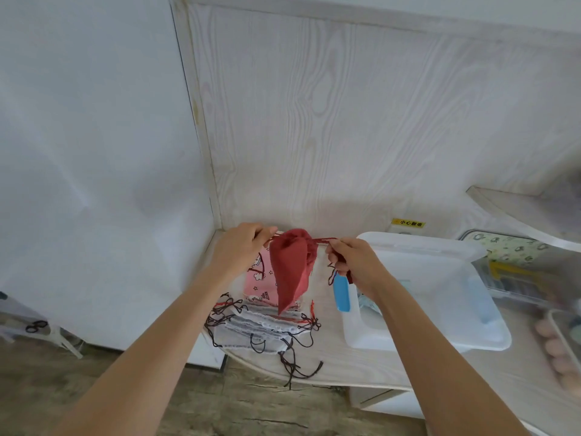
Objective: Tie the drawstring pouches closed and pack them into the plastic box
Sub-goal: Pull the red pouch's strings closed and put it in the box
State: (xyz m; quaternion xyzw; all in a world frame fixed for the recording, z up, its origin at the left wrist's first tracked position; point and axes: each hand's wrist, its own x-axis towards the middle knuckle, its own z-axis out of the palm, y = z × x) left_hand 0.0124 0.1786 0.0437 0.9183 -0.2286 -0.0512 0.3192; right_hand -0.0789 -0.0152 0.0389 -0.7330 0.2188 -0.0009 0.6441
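A red drawstring pouch hangs in the air between my hands, its mouth gathered at the top. My left hand pinches the left end of its red drawstring. My right hand grips the right end of the string. Under the pouch a pile of flat pouches lies on the table, a pink patterned one on top at the back and grey ones with dark strings in front. The open translucent plastic box with a blue latch stands to the right, something pale blue inside it.
The white wood-grain table meets a wall panel at the back and a white wall at the left. Other clear containers stand at the far right, one with pink rounded things. The table's front edge curves near the pouch pile.
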